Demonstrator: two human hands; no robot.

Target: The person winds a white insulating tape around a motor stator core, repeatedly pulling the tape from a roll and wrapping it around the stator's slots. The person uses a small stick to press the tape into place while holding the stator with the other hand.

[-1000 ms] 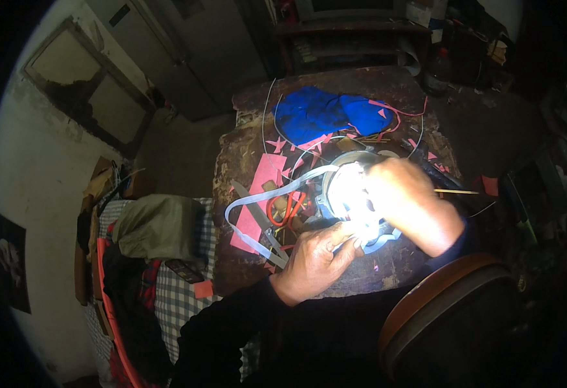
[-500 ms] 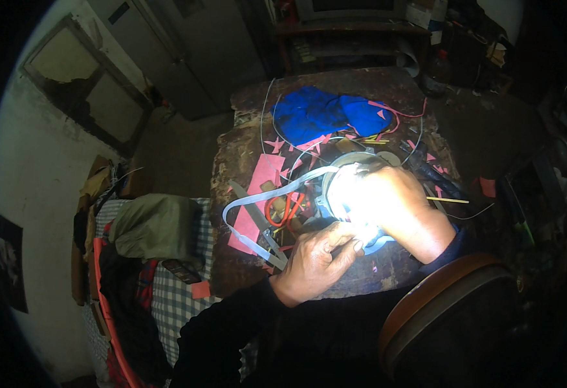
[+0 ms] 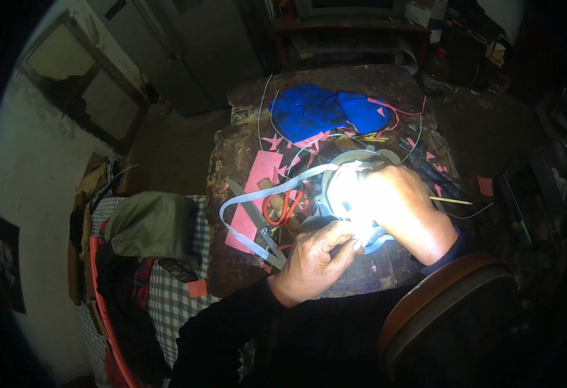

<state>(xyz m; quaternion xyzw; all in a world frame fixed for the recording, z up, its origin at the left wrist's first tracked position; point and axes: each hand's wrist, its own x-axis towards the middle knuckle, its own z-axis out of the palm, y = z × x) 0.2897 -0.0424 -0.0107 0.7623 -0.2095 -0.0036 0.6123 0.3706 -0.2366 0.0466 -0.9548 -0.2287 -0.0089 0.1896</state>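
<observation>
A round grey metal housing with small side lugs sits on the dark table, and strong glare washes out its middle. My left hand is at its near side, thumb and forefinger pinched together; what lies between them is lost in the glare. Over the housing bends my right hand, its fingers hidden by the bright light. A pale flat tape runs from the housing, loops left and comes back to the edge of my left hand. Red-handled scissors lie inside that loop, beside a pink sheet.
A blue cloth lies at the table's far side, among pink scraps and thin wires. A yellow stick is right of my right hand. At left, a green-grey bag rests on checked cloth. A brown rounded rim fills the lower right.
The view has shifted very slightly. Both hands stay at the housing in nearly the same pose, and the tape loop keeps its shape.
</observation>
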